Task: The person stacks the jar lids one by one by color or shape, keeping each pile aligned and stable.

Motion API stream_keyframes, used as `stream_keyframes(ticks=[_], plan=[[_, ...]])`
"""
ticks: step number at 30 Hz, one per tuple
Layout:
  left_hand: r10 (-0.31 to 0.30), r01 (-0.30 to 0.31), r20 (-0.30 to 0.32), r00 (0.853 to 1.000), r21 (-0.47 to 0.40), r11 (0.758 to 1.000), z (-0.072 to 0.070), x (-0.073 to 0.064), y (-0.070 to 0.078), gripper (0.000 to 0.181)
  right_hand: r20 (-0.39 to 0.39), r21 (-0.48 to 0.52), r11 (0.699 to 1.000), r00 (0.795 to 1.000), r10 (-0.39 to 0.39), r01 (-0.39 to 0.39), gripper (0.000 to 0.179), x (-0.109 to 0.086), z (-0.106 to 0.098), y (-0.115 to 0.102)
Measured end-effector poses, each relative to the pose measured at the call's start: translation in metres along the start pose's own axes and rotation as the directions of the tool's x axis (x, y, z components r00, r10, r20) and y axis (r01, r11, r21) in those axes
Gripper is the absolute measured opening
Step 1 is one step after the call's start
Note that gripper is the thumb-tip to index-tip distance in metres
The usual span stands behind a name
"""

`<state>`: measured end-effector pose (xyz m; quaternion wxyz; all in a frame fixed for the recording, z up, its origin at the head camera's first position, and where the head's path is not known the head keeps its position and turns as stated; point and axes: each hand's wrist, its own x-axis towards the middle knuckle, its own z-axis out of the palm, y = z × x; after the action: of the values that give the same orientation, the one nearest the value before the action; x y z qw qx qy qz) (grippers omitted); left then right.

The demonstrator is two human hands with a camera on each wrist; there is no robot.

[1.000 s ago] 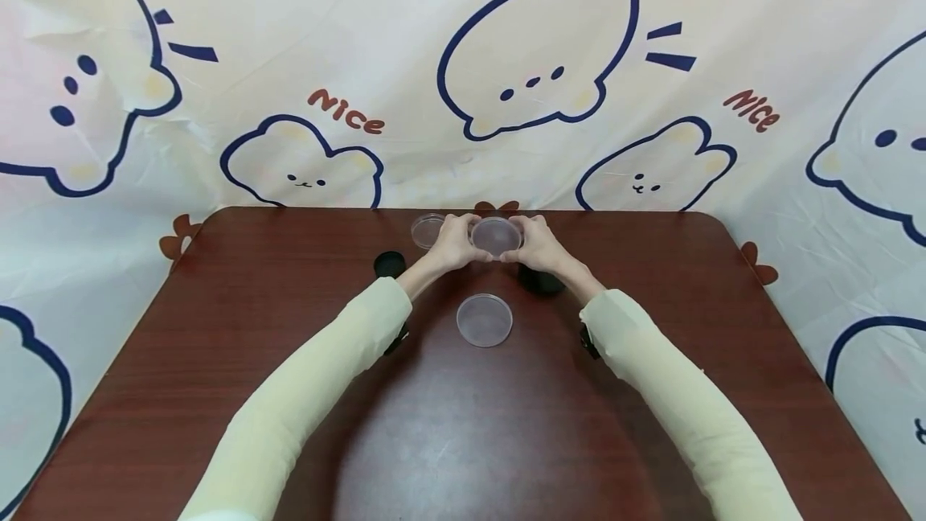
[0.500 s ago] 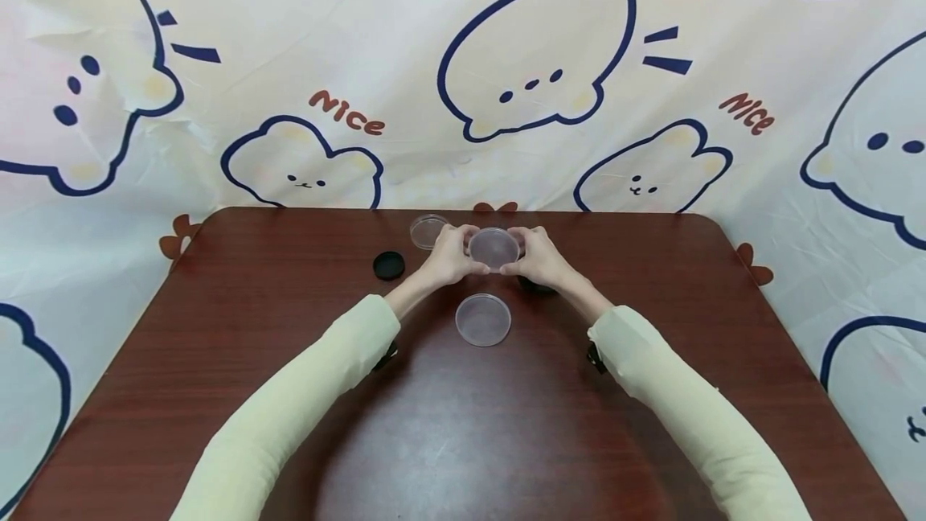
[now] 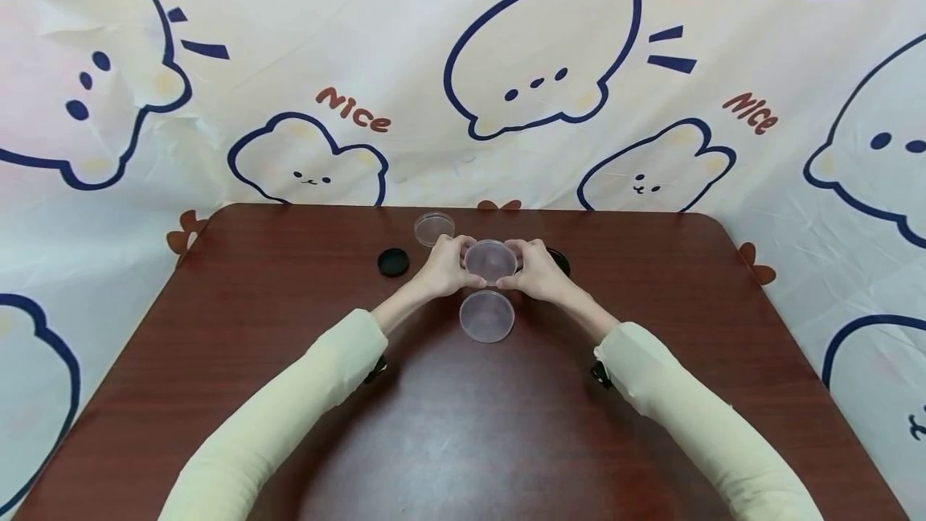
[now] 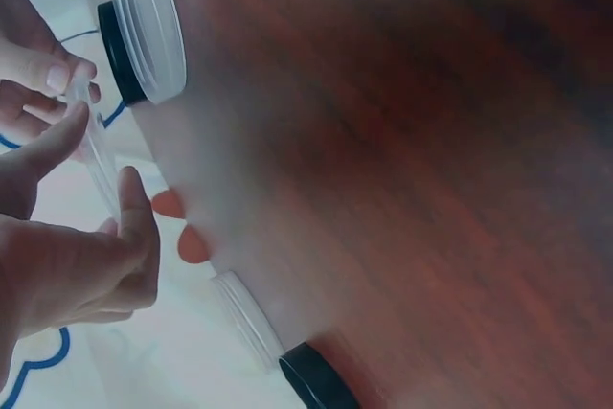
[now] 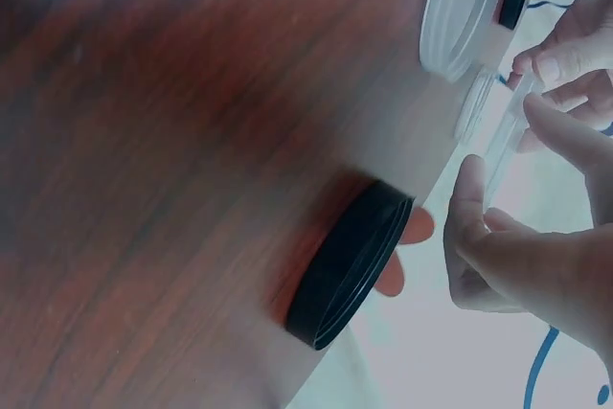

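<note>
A clear round shallow dish (image 3: 490, 262), which looks like a petri dish, is held above the table between both hands. My left hand (image 3: 444, 267) pinches its left rim between thumb and fingers. On the opposite rim my right hand (image 3: 539, 272) does the same. In both wrist views the held dish (image 4: 102, 165) appears nearly edge-on. Just nearer to the person, a second clear dish (image 3: 487, 317) lies on the table. Behind the right hand a black round lid-like piece (image 5: 350, 265) sits on the tabletop, partly hidden in the head view.
Left of the left hand lies a smaller black round piece (image 3: 393, 262). A smaller clear dish (image 3: 434, 228) stands near the back edge of the brown table (image 3: 253, 288). A cartoon-printed cloth (image 3: 419, 159) hangs behind and along the sides.
Both hands have drawn the held dish toward the person, closer to the dish lying on the table. The black piece behind the right hand now shows on that hand's far right side.
</note>
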<state>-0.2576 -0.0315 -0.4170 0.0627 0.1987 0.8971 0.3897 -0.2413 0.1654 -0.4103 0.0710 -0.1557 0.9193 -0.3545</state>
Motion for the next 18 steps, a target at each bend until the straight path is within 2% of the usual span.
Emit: stream_keyframes(ticks=[4, 12, 18], plan=[[0.000, 0.000, -0.006, 1.000, 0.010, 1.000, 0.000, -0.012, 0.002, 0.063, 0.004, -0.021, 1.000, 1.000, -0.012, 0.012, 0.071, -0.008, 0.004, -0.006], [-0.045, 0.045, 0.012, 0.999, -0.001, 0.999, 0.001, -0.034, 0.008, 0.063, 0.012, -0.027, 0.999, 1.000, -0.019, 0.020, 0.071, -0.025, 0.014, -0.012], [-0.036, 0.035, 0.034, 0.999, 0.029, 0.999, 0.005, -0.049, 0.012, 0.064, 0.007, -0.077, 0.996, 0.999, -0.036, 0.037, 0.074, -0.043, 0.020, -0.017]])
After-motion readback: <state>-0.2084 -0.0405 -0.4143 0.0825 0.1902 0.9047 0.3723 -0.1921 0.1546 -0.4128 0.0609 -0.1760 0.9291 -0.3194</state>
